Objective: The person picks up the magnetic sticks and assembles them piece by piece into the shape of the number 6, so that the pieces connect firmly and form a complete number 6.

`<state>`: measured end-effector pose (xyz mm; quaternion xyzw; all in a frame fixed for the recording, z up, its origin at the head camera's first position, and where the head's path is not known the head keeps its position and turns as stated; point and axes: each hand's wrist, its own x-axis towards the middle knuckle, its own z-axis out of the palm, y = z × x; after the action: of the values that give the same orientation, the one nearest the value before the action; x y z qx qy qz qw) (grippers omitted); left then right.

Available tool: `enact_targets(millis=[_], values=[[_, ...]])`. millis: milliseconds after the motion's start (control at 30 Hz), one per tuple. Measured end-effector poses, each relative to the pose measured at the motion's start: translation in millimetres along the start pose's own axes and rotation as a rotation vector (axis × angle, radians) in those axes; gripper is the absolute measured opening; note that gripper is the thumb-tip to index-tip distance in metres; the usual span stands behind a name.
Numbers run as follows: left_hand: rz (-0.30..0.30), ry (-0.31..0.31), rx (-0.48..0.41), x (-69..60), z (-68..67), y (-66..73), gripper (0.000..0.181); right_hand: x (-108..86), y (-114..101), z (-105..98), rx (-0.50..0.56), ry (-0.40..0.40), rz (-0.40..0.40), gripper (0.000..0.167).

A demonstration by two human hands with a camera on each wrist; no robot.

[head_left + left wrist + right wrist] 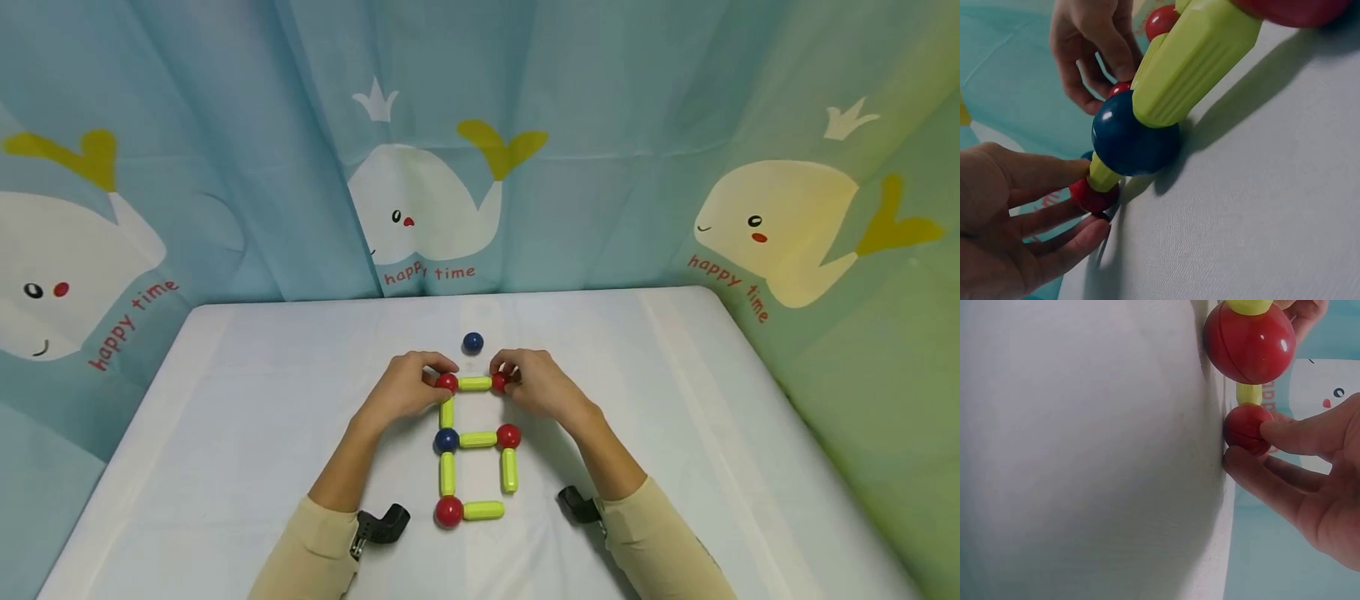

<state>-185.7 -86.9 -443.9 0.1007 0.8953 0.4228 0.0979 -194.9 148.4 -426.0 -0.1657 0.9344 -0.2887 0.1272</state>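
Yellow-green rods and balls form a ladder-like figure flat on the table. At its far left corner my left hand (408, 387) holds a red ball (447, 382) between thumb and fingers. My right hand (543, 385) pinches another red ball (1246, 428) at the far right corner. A yellow-green rod (475, 383) spans these two balls. One more rod (447, 412) runs from the left ball to a dark blue ball (1132, 134). Level with that, a rod (477, 439) reaches a third red ball (508, 436). Fingers partly cover both held balls.
A loose dark blue ball (472, 342) lies beyond the hands. Nearest me, a red ball (448, 512) has a rod (483, 510) pointing right; its end is apart from the right side rod (509, 471). A whale-printed curtain (600, 208) hangs behind the white table (285, 375).
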Motion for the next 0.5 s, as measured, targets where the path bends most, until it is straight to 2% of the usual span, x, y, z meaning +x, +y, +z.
enact_targets(millis=[133,367,500], values=[[0.010,-0.016,0.008,1.8,-1.8,-2.1,0.024,0.3,-0.8,-0.5,-0.005,0.003,0.007,0.027],[0.014,-0.006,0.018,2.3,-2.3,-6.6,0.024,0.5,-2.8,0.8,-0.010,-0.005,0.018,0.027],[0.015,-0.012,0.015,3.1,-2.4,-6.7,0.024,0.4,-1.6,-0.3,-0.021,-0.011,0.001,0.027]])
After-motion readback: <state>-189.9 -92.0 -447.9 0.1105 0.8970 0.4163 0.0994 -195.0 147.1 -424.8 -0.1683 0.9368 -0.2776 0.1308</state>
